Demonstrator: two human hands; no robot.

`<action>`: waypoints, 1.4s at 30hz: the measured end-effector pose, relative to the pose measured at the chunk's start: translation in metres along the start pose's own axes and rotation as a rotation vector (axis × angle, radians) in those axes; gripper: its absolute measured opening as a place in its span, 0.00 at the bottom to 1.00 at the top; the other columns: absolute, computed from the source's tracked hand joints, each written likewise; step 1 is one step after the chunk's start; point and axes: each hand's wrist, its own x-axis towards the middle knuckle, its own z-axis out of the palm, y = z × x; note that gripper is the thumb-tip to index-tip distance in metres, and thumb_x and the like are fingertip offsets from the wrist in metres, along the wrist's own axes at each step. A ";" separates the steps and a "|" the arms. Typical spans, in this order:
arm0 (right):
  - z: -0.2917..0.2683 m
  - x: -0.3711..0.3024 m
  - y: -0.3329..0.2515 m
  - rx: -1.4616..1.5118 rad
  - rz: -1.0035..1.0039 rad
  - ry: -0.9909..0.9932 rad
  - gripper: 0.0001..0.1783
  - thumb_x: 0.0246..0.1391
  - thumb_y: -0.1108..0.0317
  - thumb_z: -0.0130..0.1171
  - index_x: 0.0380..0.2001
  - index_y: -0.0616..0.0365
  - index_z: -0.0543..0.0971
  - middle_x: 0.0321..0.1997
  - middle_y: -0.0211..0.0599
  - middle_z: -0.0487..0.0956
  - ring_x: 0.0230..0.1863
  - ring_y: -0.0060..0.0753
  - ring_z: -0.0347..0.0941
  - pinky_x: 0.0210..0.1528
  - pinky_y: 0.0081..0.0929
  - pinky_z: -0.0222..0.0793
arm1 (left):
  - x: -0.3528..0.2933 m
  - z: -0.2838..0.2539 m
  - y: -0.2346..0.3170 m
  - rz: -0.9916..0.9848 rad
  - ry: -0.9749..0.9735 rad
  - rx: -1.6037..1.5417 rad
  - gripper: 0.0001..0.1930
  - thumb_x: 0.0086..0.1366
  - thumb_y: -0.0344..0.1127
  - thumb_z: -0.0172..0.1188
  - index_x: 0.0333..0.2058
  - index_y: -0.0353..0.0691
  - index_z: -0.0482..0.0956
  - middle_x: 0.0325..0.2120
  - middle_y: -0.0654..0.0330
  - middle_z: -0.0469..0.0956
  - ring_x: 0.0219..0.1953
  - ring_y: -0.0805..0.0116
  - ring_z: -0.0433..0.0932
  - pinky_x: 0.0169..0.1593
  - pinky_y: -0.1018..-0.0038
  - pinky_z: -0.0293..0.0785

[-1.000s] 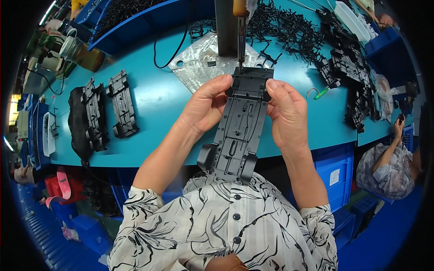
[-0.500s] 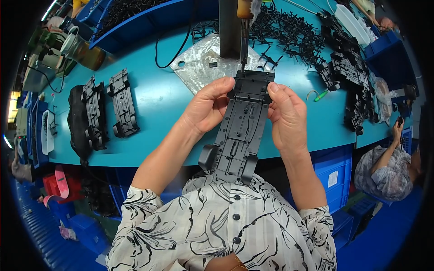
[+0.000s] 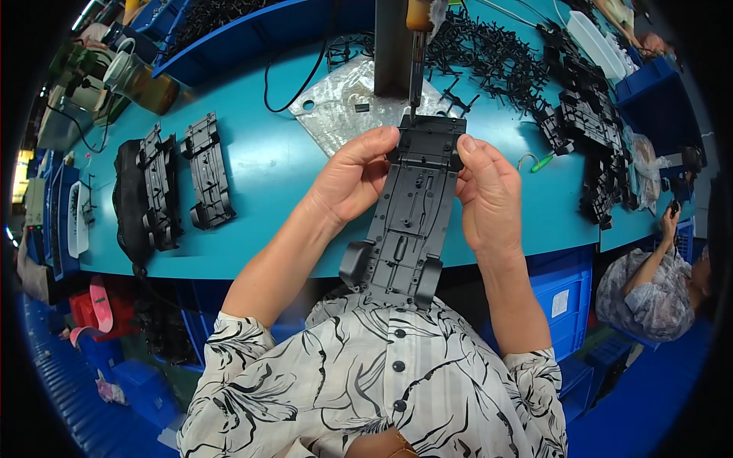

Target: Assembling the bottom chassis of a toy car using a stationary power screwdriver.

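Between both hands I hold a long black plastic toy car chassis (image 3: 406, 206), its near end close to my shirt. My left hand (image 3: 353, 169) pinches the far left edge, and my right hand (image 3: 489, 183) pinches the far right edge with the thumb on top. Above the chassis's far end hangs an upright tool with a metal shaft and amber handle (image 3: 417, 46), its tip at or just over the far left corner. Behind it a metal post (image 3: 391, 61) rises from a metal base plate (image 3: 336, 103) with a film-like covering.
Two similar chassis (image 3: 206, 172) lie on the turquoise table (image 3: 282, 206) at left, beside a black cloth-like bundle (image 3: 128, 200). Piled black parts (image 3: 489, 49) and stacked chassis (image 3: 588, 122) occupy the right. A green-handled tool (image 3: 541, 163) lies near them. Another person (image 3: 649, 294) sits at far right.
The view has shifted very slightly. Both hands keep the same hold on the chassis, whose far end remains under the tool.
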 end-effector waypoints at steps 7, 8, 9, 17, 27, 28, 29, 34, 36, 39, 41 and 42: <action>-0.003 0.005 0.023 0.105 0.110 -0.007 0.14 0.61 0.62 0.52 0.39 0.63 0.76 0.38 0.33 0.79 0.37 0.20 0.74 0.40 0.18 0.70 | -0.004 -0.010 0.001 0.099 0.101 0.177 0.09 0.63 0.36 0.56 0.37 0.36 0.74 0.31 0.63 0.76 0.32 0.76 0.77 0.37 0.78 0.79; -0.001 0.006 0.025 0.104 0.109 -0.010 0.14 0.61 0.62 0.52 0.39 0.63 0.76 0.38 0.33 0.79 0.37 0.20 0.74 0.40 0.18 0.70 | -0.006 -0.009 0.001 0.102 0.101 0.177 0.09 0.63 0.36 0.56 0.37 0.36 0.74 0.31 0.63 0.76 0.32 0.76 0.77 0.37 0.78 0.79; 0.002 0.007 0.027 0.109 0.100 -0.025 0.14 0.61 0.62 0.51 0.40 0.63 0.76 0.38 0.33 0.79 0.37 0.20 0.74 0.40 0.18 0.70 | -0.008 -0.006 0.003 0.127 0.133 0.171 0.09 0.63 0.36 0.56 0.36 0.37 0.74 0.31 0.63 0.76 0.31 0.76 0.77 0.36 0.79 0.78; 0.009 0.012 0.032 0.111 0.084 -0.032 0.14 0.63 0.62 0.49 0.40 0.62 0.75 0.39 0.34 0.79 0.36 0.20 0.74 0.40 0.20 0.71 | -0.013 -0.008 0.010 0.184 0.147 0.184 0.09 0.62 0.36 0.56 0.35 0.37 0.74 0.29 0.64 0.76 0.30 0.77 0.76 0.33 0.80 0.78; 0.012 0.007 0.029 0.070 0.059 -0.070 0.15 0.62 0.61 0.51 0.41 0.64 0.75 0.38 0.35 0.79 0.35 0.22 0.74 0.39 0.21 0.71 | -0.016 -0.006 0.009 0.163 0.179 0.157 0.09 0.62 0.36 0.57 0.34 0.37 0.73 0.29 0.64 0.76 0.30 0.77 0.76 0.35 0.79 0.77; 0.012 0.008 0.029 0.060 0.053 -0.076 0.15 0.62 0.61 0.51 0.41 0.64 0.75 0.38 0.34 0.79 0.35 0.21 0.74 0.39 0.21 0.71 | -0.016 -0.007 0.009 0.169 0.181 0.152 0.09 0.61 0.36 0.57 0.35 0.37 0.74 0.29 0.64 0.76 0.31 0.77 0.76 0.36 0.79 0.77; 0.013 0.008 0.029 0.061 0.054 -0.078 0.15 0.62 0.61 0.51 0.41 0.64 0.75 0.38 0.34 0.79 0.35 0.21 0.74 0.39 0.21 0.71 | -0.017 -0.007 0.010 0.170 0.183 0.153 0.09 0.61 0.36 0.57 0.35 0.37 0.74 0.29 0.64 0.76 0.31 0.77 0.76 0.36 0.79 0.77; 0.013 0.007 0.028 0.063 0.039 -0.086 0.15 0.62 0.62 0.51 0.41 0.64 0.75 0.37 0.34 0.78 0.34 0.20 0.73 0.38 0.20 0.70 | -0.018 -0.005 0.010 0.163 0.206 0.128 0.09 0.61 0.36 0.58 0.35 0.37 0.74 0.30 0.63 0.76 0.32 0.76 0.76 0.38 0.78 0.77; 0.014 0.007 0.027 0.048 0.038 -0.076 0.15 0.62 0.62 0.51 0.41 0.64 0.75 0.37 0.34 0.78 0.34 0.20 0.73 0.38 0.20 0.70 | -0.018 -0.004 0.010 0.165 0.201 0.119 0.09 0.61 0.35 0.58 0.35 0.37 0.74 0.30 0.63 0.76 0.32 0.75 0.76 0.38 0.78 0.77; 0.016 0.006 0.026 0.056 0.045 -0.054 0.14 0.60 0.60 0.54 0.38 0.62 0.77 0.32 0.27 0.76 0.32 0.16 0.68 0.35 0.17 0.66 | -0.018 -0.006 0.010 0.161 0.186 0.103 0.08 0.61 0.35 0.58 0.35 0.37 0.74 0.30 0.63 0.76 0.32 0.75 0.77 0.39 0.77 0.77; 0.018 0.005 0.025 0.080 0.053 -0.043 0.14 0.58 0.59 0.57 0.35 0.60 0.79 0.28 0.21 0.73 0.30 0.13 0.63 0.33 0.14 0.61 | -0.019 -0.008 0.010 0.154 0.177 0.097 0.08 0.61 0.35 0.58 0.35 0.37 0.74 0.31 0.62 0.77 0.33 0.74 0.77 0.39 0.77 0.77; 0.020 0.005 0.024 0.075 0.062 -0.032 0.14 0.58 0.59 0.57 0.35 0.60 0.79 0.27 0.21 0.72 0.29 0.12 0.63 0.33 0.14 0.61 | -0.019 -0.009 0.011 0.151 0.177 0.094 0.08 0.61 0.35 0.58 0.35 0.37 0.74 0.31 0.62 0.77 0.33 0.74 0.77 0.39 0.77 0.77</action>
